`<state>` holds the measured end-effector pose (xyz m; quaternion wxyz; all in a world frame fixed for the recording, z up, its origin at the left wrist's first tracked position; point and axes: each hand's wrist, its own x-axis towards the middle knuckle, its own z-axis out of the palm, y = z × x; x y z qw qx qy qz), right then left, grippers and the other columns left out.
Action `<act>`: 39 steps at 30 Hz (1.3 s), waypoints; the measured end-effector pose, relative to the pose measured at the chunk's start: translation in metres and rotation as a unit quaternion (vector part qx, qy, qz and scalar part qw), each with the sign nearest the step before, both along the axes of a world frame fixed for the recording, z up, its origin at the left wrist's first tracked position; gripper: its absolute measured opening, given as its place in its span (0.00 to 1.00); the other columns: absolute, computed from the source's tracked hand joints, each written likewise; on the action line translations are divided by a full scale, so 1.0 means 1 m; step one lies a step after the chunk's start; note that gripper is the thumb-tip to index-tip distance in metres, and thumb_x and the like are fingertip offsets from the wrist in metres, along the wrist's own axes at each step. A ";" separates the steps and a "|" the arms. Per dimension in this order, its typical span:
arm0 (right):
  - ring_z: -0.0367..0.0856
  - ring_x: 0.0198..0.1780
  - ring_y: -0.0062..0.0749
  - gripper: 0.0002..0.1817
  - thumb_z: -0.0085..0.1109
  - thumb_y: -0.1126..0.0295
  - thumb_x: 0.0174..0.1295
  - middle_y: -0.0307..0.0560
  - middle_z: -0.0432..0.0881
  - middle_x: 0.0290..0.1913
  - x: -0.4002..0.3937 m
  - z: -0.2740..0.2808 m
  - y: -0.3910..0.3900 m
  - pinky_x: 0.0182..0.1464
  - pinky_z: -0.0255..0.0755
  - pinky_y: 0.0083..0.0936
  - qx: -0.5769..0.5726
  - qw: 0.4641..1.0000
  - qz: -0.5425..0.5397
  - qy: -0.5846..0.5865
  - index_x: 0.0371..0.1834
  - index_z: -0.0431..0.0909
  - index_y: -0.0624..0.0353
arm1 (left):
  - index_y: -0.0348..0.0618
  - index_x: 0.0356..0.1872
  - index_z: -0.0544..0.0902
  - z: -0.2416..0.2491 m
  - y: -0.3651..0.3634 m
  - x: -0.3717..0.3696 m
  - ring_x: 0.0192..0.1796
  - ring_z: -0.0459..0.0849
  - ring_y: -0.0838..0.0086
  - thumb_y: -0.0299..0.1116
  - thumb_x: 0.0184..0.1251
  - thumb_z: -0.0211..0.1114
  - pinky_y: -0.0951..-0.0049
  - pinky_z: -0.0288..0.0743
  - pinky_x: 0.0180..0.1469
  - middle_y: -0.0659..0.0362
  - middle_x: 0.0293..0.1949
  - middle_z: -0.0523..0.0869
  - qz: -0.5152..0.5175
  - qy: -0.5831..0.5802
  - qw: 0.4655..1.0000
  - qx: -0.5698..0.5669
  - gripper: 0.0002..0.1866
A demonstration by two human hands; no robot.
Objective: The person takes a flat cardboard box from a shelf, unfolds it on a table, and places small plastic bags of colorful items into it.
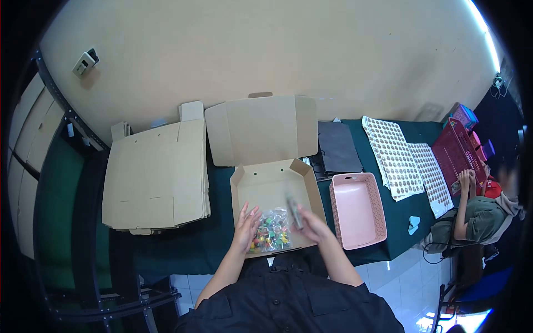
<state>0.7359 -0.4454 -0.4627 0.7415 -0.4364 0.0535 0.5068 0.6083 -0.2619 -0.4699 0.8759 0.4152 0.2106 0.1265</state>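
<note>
An open cardboard box (266, 176) stands before me with its lid raised at the back. Inside, near its front edge, lies a clear plastic bag (273, 228) filled with small pieces in several colours. My left hand (247, 228) hovers at the bag's left side, fingers spread, holding nothing. To the right of the bag, my right hand (314, 225) grips a slim dark object (294, 213), which is smeared by motion; I cannot tell its kind.
Flattened cardboard boxes (155, 172) are stacked at left. On the right are a pink basket (335, 208), a black folder (338, 147), sticker sheets (397, 158) and a light blue scrap (413, 224). A seated person (480, 216) is beside a maroon basket (458, 150) at far right.
</note>
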 end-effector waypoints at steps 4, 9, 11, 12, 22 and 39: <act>0.79 0.34 0.38 0.23 0.61 0.64 0.53 0.49 0.78 0.37 0.022 -0.030 -0.018 0.43 0.72 0.36 -0.326 0.818 -0.020 -0.473 0.50 0.67 0.63 | 0.48 0.65 0.55 -0.036 0.012 -0.006 0.62 0.63 0.61 0.39 0.65 0.51 0.63 0.57 0.63 0.47 0.63 0.57 -0.048 0.147 0.982 0.106 0.28; 0.75 0.41 0.57 0.21 0.61 0.72 0.48 0.64 0.76 0.39 0.015 -0.029 -0.020 0.42 0.70 0.41 -0.435 0.646 -0.003 -0.627 0.44 0.68 0.65 | 0.44 0.62 0.60 -0.074 0.005 -0.010 0.63 0.59 0.59 0.41 0.59 0.58 0.64 0.56 0.63 0.44 0.64 0.53 -0.116 0.247 0.938 0.213 0.31; 0.74 0.40 0.57 0.17 0.60 0.72 0.48 0.62 0.75 0.36 0.008 -0.028 -0.020 0.40 0.70 0.45 -0.473 0.636 0.084 -0.604 0.39 0.65 0.64 | 0.42 0.61 0.62 -0.089 0.002 -0.013 0.65 0.57 0.58 0.43 0.56 0.60 0.65 0.55 0.64 0.43 0.64 0.50 -0.120 0.262 0.915 0.282 0.32; 0.74 0.40 0.57 0.17 0.60 0.72 0.48 0.62 0.75 0.36 0.004 -0.029 -0.019 0.40 0.70 0.45 -0.472 0.636 0.084 -0.604 0.39 0.65 0.64 | 0.41 0.63 0.59 -0.091 0.000 -0.013 0.67 0.52 0.59 0.45 0.56 0.60 0.65 0.54 0.64 0.45 0.65 0.48 -0.162 0.290 0.889 0.316 0.35; 0.74 0.43 0.55 0.24 0.57 0.72 0.51 0.62 0.72 0.41 -0.011 -0.035 -0.018 0.41 0.70 0.42 -0.417 0.636 -0.019 -0.649 0.50 0.60 0.61 | 0.34 0.65 0.52 -0.102 -0.004 -0.013 0.70 0.41 0.56 0.51 0.56 0.57 0.68 0.48 0.66 0.42 0.67 0.39 -0.204 0.289 0.865 0.357 0.43; 0.76 0.36 0.56 0.30 0.55 0.71 0.50 0.63 0.77 0.35 -0.006 -0.061 -0.024 0.42 0.70 0.42 -0.408 0.649 0.078 -0.637 0.60 0.59 0.56 | 0.32 0.65 0.53 -0.105 -0.010 -0.018 0.70 0.42 0.50 0.49 0.52 0.61 0.64 0.45 0.67 0.34 0.65 0.46 -0.148 0.246 0.862 0.418 0.45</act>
